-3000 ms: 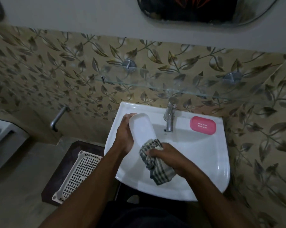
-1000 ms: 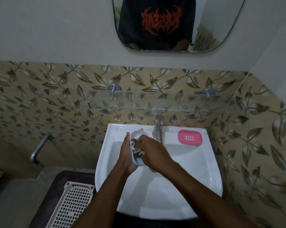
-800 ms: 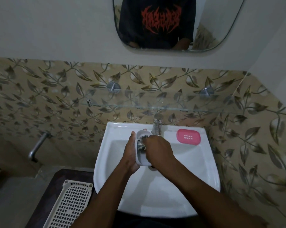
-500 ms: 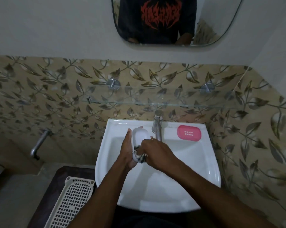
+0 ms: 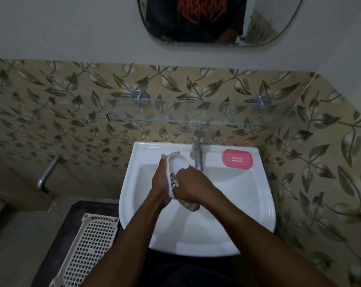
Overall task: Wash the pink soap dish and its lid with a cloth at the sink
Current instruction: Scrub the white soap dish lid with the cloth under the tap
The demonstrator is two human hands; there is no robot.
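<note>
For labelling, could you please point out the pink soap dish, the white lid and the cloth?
pink soap dish (image 5: 237, 159), head view, centre of its top face
white lid (image 5: 179, 162), head view, its bare upper part
cloth (image 5: 191, 206), head view, its loose lower end

Pink soap dish flat on sink rim, back right corner. Pale lid held on edge over basin, checked cloth bunched inside it.

the left grip holds the lid on edge while the right grip presses the cloth into it. the dish lies on the sink rim, right of the tap.
</note>
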